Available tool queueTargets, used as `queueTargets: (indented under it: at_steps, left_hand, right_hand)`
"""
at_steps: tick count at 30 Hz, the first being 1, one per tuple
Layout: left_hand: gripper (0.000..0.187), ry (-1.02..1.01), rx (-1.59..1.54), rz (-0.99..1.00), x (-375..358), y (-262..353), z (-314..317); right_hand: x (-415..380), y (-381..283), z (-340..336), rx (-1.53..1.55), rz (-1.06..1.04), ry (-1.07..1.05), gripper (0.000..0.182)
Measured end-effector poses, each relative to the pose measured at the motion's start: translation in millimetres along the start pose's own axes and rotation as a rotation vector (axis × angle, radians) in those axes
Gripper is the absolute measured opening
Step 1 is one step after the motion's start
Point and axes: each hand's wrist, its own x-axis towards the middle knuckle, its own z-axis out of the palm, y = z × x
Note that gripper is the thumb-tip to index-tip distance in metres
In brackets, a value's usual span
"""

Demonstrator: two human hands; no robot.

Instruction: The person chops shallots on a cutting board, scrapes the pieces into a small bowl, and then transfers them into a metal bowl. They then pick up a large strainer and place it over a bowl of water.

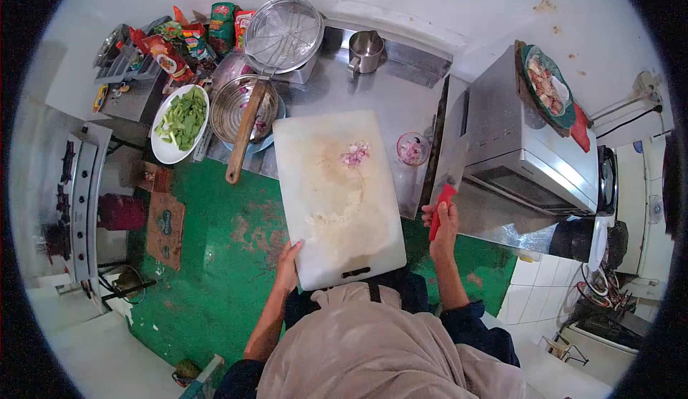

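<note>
My left hand grips the lower left edge of a large white cutting board, whose near end is close to my body. A small heap of chopped shallots lies on the board's upper right part, with wet stains below it. Off the board's right side, my right hand is closed round the red handle of a knife. The knife's blade points away from me and is hard to make out against the metal surface. Beyond the board's right edge, a small glass bowl holds more chopped shallots.
Left of the board are a steel pan with a wooden handle and an oval plate of cut greens. A strainer and a metal mug stand at the back. On the right, a microwave carries a plate of food.
</note>
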Motion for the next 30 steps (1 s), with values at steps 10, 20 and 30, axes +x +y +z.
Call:
queueTargets:
  at_steps: [10,20,30]
  left_hand:
    - [0.052,-0.097,-0.243,-0.239,25.8,19.4,19.8]
    - [0.050,-0.149,-0.053,-0.197,57.5,-0.5,5.8]
    - [0.048,-0.123,0.006,-0.115,58.7,20.4,14.1]
  right_hand:
    - [-17.8,-5.0,-9.6,0.055,0.070,-0.128,0.026]
    - [-26.2,-4.2,-12.0,-0.057,0.122,-0.157,0.029]
    - [-28.4,25.3,4.1,-0.653,-0.022,-0.243,0.038]
